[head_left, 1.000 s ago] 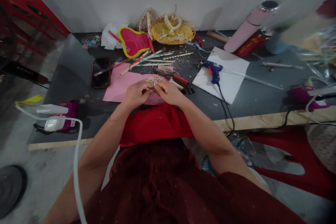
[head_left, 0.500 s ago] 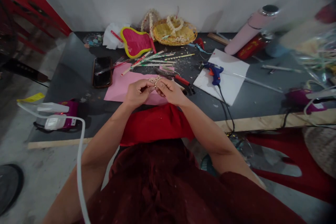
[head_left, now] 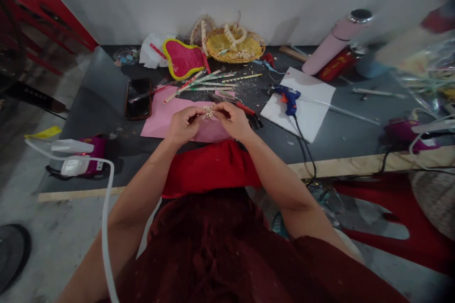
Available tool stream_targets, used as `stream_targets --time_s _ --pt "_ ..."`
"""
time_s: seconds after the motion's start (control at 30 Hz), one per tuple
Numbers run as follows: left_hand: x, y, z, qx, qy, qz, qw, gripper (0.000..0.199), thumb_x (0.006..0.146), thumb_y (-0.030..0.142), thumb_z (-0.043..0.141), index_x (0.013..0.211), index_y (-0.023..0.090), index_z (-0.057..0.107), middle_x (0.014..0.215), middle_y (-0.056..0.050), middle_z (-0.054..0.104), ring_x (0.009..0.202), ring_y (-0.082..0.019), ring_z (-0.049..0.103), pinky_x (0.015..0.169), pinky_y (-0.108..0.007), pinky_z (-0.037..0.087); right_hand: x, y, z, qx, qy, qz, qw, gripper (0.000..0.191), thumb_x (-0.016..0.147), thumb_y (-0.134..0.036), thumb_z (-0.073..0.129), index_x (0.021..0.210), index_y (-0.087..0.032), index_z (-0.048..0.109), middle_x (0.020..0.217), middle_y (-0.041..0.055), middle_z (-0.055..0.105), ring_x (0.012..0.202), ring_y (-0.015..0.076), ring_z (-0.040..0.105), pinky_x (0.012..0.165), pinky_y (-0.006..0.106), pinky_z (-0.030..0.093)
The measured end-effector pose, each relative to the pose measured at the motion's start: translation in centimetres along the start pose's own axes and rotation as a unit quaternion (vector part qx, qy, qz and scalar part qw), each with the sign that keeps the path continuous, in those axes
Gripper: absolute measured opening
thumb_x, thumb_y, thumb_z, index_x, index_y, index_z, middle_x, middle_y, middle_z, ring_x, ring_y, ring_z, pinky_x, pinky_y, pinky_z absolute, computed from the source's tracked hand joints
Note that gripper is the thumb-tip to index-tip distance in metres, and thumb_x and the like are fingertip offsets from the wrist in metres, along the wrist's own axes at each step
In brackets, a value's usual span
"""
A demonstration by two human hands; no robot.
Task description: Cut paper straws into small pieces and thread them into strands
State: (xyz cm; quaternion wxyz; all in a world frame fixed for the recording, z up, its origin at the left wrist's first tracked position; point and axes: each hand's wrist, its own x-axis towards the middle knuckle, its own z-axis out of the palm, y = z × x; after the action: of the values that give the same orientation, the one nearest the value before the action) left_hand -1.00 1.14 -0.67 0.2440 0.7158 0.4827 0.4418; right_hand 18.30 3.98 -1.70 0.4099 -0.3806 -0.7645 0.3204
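Observation:
Between my two hands is a small cream-coloured piece made of many tiny bits [head_left: 209,111], pinched at its sides over a pink paper sheet [head_left: 161,118]. My left hand [head_left: 185,125] grips its left side with thumb and forefinger. On the other side, my right hand [head_left: 232,120] pinches its right edge. Red-handled pliers [head_left: 248,109] lie just beyond my right hand. Patterned paper sticks [head_left: 199,83] are spread behind the pink sheet. Exactly what the cream piece is, I cannot make out.
A blue glue gun [head_left: 289,99] rests on a white board [head_left: 316,113] at the right. Behind are a yellow wicker basket [head_left: 216,54] and a pink flask [head_left: 336,45]. A phone [head_left: 138,98] lies left, near a purple power adapter [head_left: 93,151] with a white cable [head_left: 108,218].
My fingers have shifted apart slightly around the cream piece, so more of it shows. My right hand's grip sits a little higher. The rest stays in place.

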Motion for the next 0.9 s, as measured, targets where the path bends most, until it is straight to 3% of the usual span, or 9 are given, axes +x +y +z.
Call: stream_targets --time_s 0.27,0.53,0.9 --pt "0.03 -0.37 0.24 -0.021 -0.006 -0.027 0.999 0.016 0.084 0.023 0.061 0.095 0.019 0.072 0.092 -0.005 0.075 0.081 -0.016 0.067 0.074 -0.028 0.052 -0.11 -0.29 -0.02 -0.034 -0.007 -0.013 0.999 0.017 0.091 -0.028 0.05 0.098 -0.021 0.064 0.098 0.0046 0.067 0.093 0.0172 0.06 0.086 0.033 0.047" --pt "-0.01 0.22 0.4 -0.024 -0.012 -0.035 0.999 0.016 0.083 0.023 0.06 0.094 0.017 0.071 0.093 -0.005 0.075 0.084 -0.016 0.068 0.076 -0.027 0.052 -0.11 -0.48 0.21 -0.031 -0.006 -0.077 0.997 0.015 0.091 -0.034 0.055 0.089 -0.02 0.061 0.09 0.0047 0.067 0.085 0.0174 0.06 0.08 0.032 0.047" --pt "-0.05 0.48 0.35 -0.029 -0.033 -0.037 0.998 0.017 0.083 0.027 0.061 0.093 0.016 0.07 0.09 -0.005 0.075 0.079 -0.014 0.066 0.071 -0.025 0.051 -0.14 -0.43 0.14 -0.038 -0.017 -0.081 0.996 0.021 0.094 -0.039 0.051 0.09 -0.02 0.059 0.087 0.0039 0.065 0.081 0.0165 0.059 0.076 0.031 0.046"
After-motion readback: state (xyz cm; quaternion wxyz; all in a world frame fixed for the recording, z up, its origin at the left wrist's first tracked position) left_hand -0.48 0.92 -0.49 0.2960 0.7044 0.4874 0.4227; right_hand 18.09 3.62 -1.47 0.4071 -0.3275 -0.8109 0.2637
